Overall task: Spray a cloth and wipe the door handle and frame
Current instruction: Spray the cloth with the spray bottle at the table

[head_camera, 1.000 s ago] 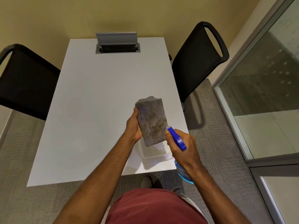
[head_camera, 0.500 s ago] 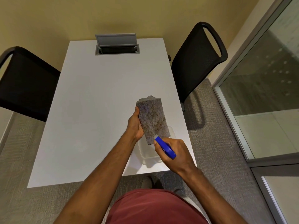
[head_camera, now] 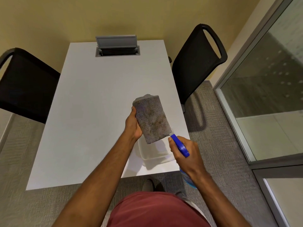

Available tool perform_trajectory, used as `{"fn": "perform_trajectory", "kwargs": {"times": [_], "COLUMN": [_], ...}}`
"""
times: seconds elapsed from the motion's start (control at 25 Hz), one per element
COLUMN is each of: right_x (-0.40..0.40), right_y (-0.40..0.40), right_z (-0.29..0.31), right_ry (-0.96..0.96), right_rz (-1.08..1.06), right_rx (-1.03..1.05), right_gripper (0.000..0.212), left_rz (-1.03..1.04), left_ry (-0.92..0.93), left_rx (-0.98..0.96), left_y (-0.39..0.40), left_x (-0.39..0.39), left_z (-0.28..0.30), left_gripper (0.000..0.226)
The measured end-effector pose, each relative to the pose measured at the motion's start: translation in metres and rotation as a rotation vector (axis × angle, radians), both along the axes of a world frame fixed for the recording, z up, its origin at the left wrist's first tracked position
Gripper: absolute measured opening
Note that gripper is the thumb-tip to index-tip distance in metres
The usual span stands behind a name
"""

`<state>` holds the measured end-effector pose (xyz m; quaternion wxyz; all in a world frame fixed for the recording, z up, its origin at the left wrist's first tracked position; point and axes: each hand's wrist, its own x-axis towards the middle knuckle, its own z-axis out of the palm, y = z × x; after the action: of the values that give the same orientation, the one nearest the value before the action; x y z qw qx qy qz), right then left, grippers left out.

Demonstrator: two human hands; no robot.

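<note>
A folded grey cloth [head_camera: 151, 117] with darker damp patches stands upright over the white table, held at its left edge by my left hand [head_camera: 133, 124]. My right hand [head_camera: 186, 153] grips a spray bottle [head_camera: 180, 145] with a blue trigger head. Its nozzle points up and left, almost touching the cloth's lower right corner. The bottle's blue body shows below my wrist. No door handle is in view.
A clear plastic tub [head_camera: 155, 154] sits on the white table [head_camera: 98, 112] under the cloth. A grey cable hatch [head_camera: 117, 46] stands open at the far end. Black chairs [head_camera: 196, 63] flank the table. A glass wall with a metal frame [head_camera: 232, 115] runs along the right.
My right hand with the spray bottle moved left under the cloth, then back right to the cloth's lower right corner. The cloth and my left hand stayed almost still.
</note>
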<state>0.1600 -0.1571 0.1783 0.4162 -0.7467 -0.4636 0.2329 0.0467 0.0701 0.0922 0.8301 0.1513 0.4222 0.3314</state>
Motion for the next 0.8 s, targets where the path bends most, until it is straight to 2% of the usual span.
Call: {"fn": "perform_trajectory", "kwargs": {"times": [0.2, 0.44, 0.8], "right_x": [0.006, 0.006, -0.011], "right_y": [-0.003, -0.001, 0.003], "right_z": [0.002, 0.008, 0.016], "right_ry": [0.073, 0.114, 0.07], "right_rz": [-0.099, -0.111, 0.061], "right_rx": [0.024, 0.078, 0.036], "right_gripper": [0.052, 0.045, 0.046], "left_rz": [-0.013, -0.063, -0.104], "left_ry": [-0.032, -0.025, -0.02], "left_rx": [-0.013, -0.026, 0.023], "left_y": [-0.007, -0.01, -0.015], "left_x": [0.0, -0.002, -0.001], "left_z": [0.007, 0.005, 0.003], "left_gripper": [0.056, 0.057, 0.057]}}
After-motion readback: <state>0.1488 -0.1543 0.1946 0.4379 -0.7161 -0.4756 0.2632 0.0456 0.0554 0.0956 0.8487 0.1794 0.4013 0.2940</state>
